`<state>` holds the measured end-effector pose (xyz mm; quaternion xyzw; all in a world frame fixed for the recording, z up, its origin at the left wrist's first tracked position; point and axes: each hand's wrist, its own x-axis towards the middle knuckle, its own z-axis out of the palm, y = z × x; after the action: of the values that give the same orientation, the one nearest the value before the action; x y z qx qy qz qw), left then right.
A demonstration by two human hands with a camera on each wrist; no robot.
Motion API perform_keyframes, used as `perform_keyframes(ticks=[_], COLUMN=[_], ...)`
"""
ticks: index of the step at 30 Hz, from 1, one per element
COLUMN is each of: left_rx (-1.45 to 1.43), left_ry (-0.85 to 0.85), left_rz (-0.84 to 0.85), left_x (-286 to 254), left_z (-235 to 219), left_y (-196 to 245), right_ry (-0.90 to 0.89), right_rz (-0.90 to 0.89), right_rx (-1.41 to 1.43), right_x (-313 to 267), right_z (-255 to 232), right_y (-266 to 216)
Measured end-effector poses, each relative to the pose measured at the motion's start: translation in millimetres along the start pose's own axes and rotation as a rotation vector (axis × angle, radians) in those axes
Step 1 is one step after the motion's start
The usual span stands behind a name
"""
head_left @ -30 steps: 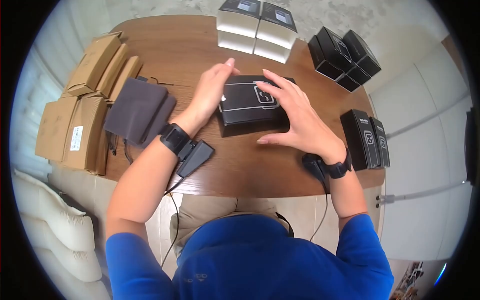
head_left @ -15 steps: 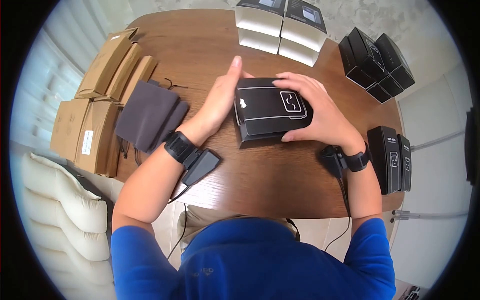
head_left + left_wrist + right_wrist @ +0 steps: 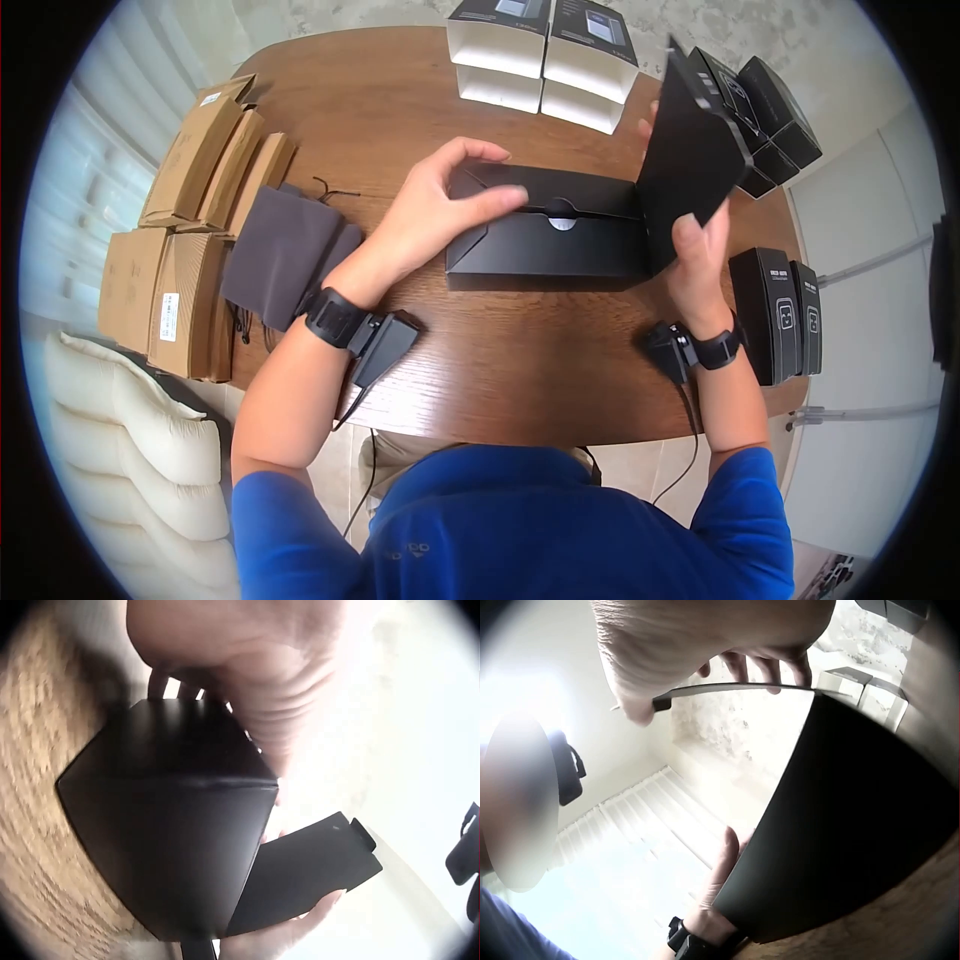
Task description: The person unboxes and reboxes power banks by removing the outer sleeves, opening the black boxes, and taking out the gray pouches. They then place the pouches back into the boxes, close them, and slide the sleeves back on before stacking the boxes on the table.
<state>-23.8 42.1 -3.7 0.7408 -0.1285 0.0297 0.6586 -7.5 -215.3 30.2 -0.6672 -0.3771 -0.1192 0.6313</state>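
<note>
A black box (image 3: 545, 262) lies on the wooden table, its cover (image 3: 690, 150) folded up at the right end. Two inner flaps lie closed beneath it, with a round whitish spot at their middle. My left hand (image 3: 425, 215) grips the box's left end, thumb on top and fingers behind. My right hand (image 3: 700, 265) holds the raised cover, thumb on the near side and fingertips at the far edge. In the left wrist view the box end (image 3: 172, 847) fills the middle; the right wrist view shows the cover (image 3: 739, 688) under my right hand (image 3: 727, 630).
Brown cartons (image 3: 180, 280) and dark grey pouches (image 3: 280, 255) with cords lie at the left. White-sided boxes (image 3: 500, 45) stand at the back. Several black boxes (image 3: 785, 110) stand at the back right, and two upright ones (image 3: 765, 310) at the right edge.
The cover has swung up from the box top to the right, held by my right hand, exposing the inner flaps. My left thumb has come over the box's left end.
</note>
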Motion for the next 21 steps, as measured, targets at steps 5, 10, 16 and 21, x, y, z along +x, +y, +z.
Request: perform_keyframes(ticks=[5,10,16,21], left_rx=[0.307,0.175,-0.315,-0.444], left_ry=[-0.099,-0.018,0.152,0.213], left_rz=[0.104,0.003,-0.273,-0.318], left_x=[-2.9,-3.4,1.8,2.8], left_z=[-2.5,-0.4,-8.7,-15.8], left_y=[9.8,11.5,-7.1,-1.8], right_ry=[0.380,0.593,0.432,-0.150], right_rz=[0.173,0.426,0.941,1.055], right_rx=[-0.395,0.030,0.504,0.725], right_x=[-28.6,-36.5,-42.9,-45.1], right_z=[-24.1,-33.9,-35.6,-54.6], right_y=[-9.2,4.5,20.6,12.3])
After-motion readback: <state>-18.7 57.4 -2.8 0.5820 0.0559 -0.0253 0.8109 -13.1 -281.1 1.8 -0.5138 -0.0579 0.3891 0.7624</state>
